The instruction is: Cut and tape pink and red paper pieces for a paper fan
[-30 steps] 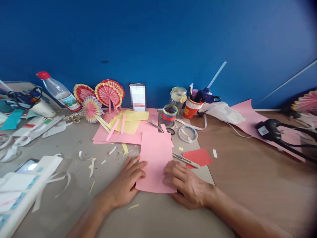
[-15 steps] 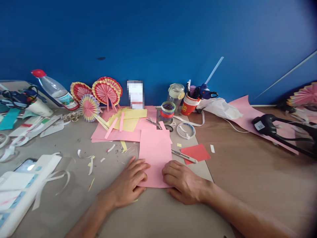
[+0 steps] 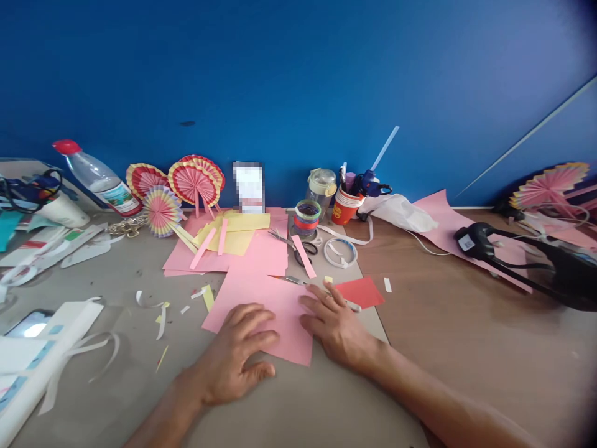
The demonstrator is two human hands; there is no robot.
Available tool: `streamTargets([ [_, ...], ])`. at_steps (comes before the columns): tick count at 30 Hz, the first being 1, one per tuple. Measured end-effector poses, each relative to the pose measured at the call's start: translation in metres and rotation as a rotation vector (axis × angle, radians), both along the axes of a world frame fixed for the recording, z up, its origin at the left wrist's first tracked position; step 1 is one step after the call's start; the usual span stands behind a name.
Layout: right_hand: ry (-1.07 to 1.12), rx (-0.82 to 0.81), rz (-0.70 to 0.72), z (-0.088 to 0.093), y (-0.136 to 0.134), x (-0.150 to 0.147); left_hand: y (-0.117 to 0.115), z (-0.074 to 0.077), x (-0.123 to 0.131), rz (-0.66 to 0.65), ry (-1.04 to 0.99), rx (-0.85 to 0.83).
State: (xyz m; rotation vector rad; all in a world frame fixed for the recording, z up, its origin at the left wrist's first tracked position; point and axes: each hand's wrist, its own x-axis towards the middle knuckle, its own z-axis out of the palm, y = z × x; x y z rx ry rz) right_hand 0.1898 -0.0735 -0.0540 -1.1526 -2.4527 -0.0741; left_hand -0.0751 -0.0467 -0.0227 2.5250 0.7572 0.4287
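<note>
A flat sheet of pink paper lies slanted on the grey tabletop in front of me. My left hand rests over its lower left part, fingers apart and slightly bent. At the right edge of the sheet, my right hand has its fingers spread, holding nothing. A craft knife lies behind my right fingers, which hide its middle. Beside it is a piece of red paper. Just beyond are scissors with a narrow pink strip across them.
Pink and yellow sheets are piled at the back, near several folded paper fans. A tape stack, a red cup and a tape roll stand right of them. A bottle leans left. A black headset lies right.
The pink paper has turned and now lies slanted, reaching further left. Both hands have loosened from its near edge and spread their fingers; the right hand has moved up toward the craft knife.
</note>
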Motion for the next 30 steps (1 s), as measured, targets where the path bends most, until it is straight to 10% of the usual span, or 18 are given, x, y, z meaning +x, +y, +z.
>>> streamTargets([
  [4, 0.133, 0.06, -0.139, 0.005, 0.002, 0.005, 0.0, -0.004, 0.003, 0.0, 0.129, 0.075],
  [9, 0.103, -0.138, 0.084, 0.006, -0.005, -0.005, -0.003, 0.001, 0.008, -0.046, 0.073, 0.051],
  [21, 0.061, -0.359, 0.124, 0.022, -0.007, -0.001, 0.009, -0.01, -0.002, 0.203, 0.106, 0.092],
  [30, -0.026, -0.453, 0.137, 0.039, -0.008, -0.034, 0.051, 0.013, 0.003, 0.541, -0.061, 0.267],
])
